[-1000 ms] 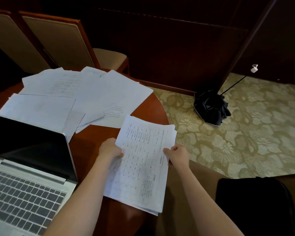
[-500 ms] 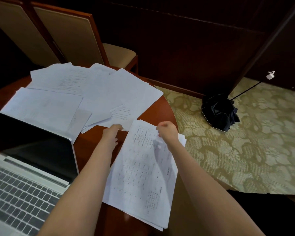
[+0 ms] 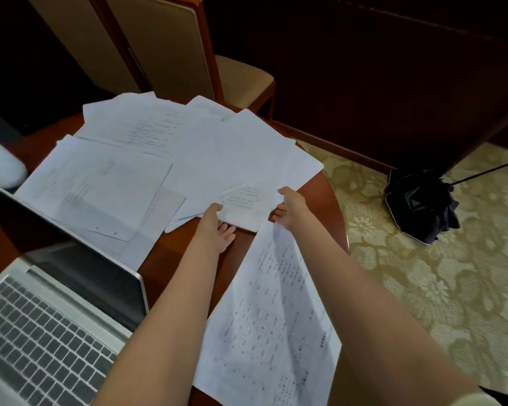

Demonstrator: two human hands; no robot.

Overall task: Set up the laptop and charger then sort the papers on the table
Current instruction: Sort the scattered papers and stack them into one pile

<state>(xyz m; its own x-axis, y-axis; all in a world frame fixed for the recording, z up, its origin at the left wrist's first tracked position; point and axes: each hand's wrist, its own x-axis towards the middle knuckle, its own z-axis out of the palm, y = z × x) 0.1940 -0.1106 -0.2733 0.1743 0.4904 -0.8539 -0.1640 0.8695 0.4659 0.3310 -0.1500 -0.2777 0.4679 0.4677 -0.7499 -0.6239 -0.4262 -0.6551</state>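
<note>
Pinching a sheet from both sides: left hand on its near left corner, thumb above and fingers curled beneath; right hand clamped on its right edge. Thin white rectangular paper, printed with short rows of fine text, overlapping the loose papers behind.

Spread across the far half of a table: those papers, flat white sheets fanned at odd angles, some faintly printed, some plain. Round-edged tabletop of glossy red-brown wood. Nearer, under the right forearm, a stack of sheets printed with tabular text, roughly squared.

At near left, a laptop, open: matte silver body, grey keys, dark screen. Beyond its lid, a rounded white object, too blurred to identify.

Behind the table, a chair with red-brown wooden frame and beige padded back and seat. To the right, carpet in pale gold with a woven floral pattern, and on it a black umbrella, collapsed, fabric crumpled, thin shaft pointing right.
</note>
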